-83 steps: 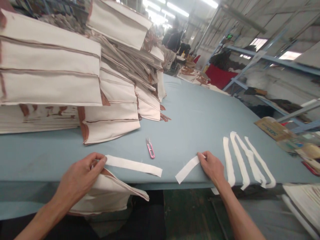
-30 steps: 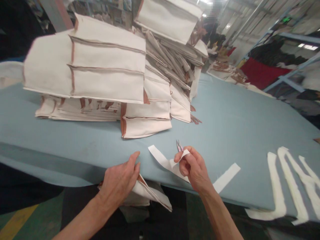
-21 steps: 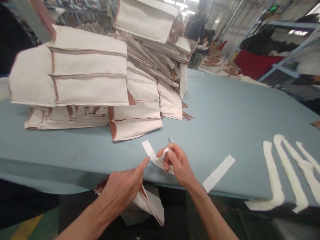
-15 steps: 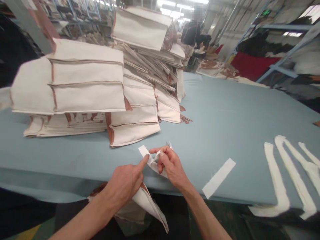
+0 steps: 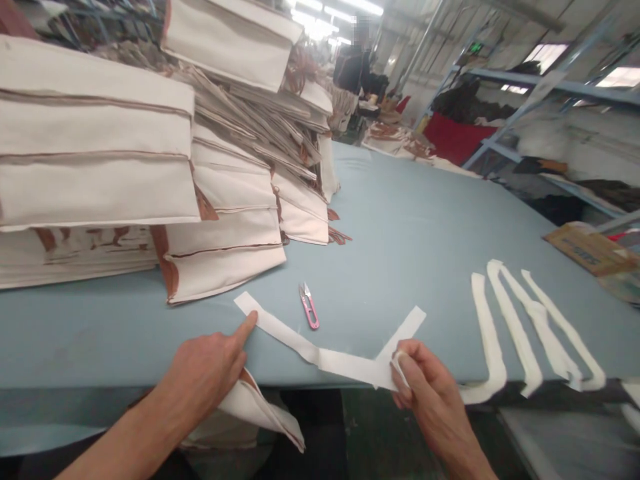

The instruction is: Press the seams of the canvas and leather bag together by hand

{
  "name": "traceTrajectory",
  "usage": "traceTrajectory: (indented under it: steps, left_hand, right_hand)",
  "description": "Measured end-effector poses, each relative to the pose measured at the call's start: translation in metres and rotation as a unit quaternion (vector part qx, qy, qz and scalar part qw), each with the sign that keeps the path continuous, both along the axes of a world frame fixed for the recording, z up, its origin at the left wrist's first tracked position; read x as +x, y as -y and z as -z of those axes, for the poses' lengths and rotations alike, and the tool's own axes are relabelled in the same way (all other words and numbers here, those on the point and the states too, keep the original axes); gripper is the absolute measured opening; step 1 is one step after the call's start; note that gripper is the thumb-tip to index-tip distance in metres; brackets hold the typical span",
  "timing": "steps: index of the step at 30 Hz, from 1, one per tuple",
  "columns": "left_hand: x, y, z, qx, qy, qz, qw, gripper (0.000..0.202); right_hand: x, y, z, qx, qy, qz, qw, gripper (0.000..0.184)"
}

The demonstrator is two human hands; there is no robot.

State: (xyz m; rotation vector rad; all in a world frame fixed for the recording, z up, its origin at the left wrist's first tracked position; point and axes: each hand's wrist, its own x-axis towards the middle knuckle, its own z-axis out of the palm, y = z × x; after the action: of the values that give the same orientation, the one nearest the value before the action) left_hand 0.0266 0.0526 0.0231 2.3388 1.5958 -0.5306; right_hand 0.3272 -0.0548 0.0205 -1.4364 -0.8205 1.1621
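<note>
Held at both ends along the front of a broad table covered in blue-grey cloth point(image 5: 400, 213): a long, flat white strip of cloth-like material point(image 5: 345, 366). At the far-left end, pressed to the tabletop by the outstretched forefinger of the left hand point(image 5: 205, 370), probably to keep that end from sliding. Impossible to tell from this angle: any hold by its other, curled fingers on the cream canvas piece edged in brown point(image 5: 263, 407), hanging just below at the table's edge.

At the opposite end, pinched tight between thumb and fingers of the right hand point(image 5: 433, 393), with a small loop of white showing at the fingertips, seemingly to keep the length drawn out. Near the middle, a step in the white; one length or two overlapping, unclear. Crossed beneath, beside the right hand: a short, straight white strip of similar material point(image 5: 404, 330), slanting away from the edge.

Just beyond, untouched on the cloth: pink-handled metal thread snips point(image 5: 313, 320), perhaps there for easy reach. At right, several narrow cream strips point(image 5: 483, 333) with ends drooping over the edge, presumably spread to stay separate. At left, high stacks of cream canvas panels trimmed in brown point(image 5: 235, 190), apparently set back from the hands' path.
</note>
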Motion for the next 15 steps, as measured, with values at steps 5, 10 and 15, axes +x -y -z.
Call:
traceTrajectory:
  steps: [5, 10, 15]
  left_hand:
    - [0.003, -0.002, 0.002, -0.008, -0.036, 0.000, 0.999, 0.063]
    - [-0.001, 0.000, 0.008, 0.000, -0.040, 0.000, 0.999, 0.061]
    - [0.000, 0.002, 0.008, 0.002, -0.041, 0.000, 0.999, 0.062]
  right_hand:
    - [0.032, 0.025, -0.004, 0.012, -0.029, 0.107, 0.994, 0.045]
    - [0.043, 0.038, -0.012, 0.006, -0.043, 0.120, 0.992, 0.040]
    - [0.054, 0.077, -0.019, -0.047, -0.092, 0.164, 0.981, 0.044]
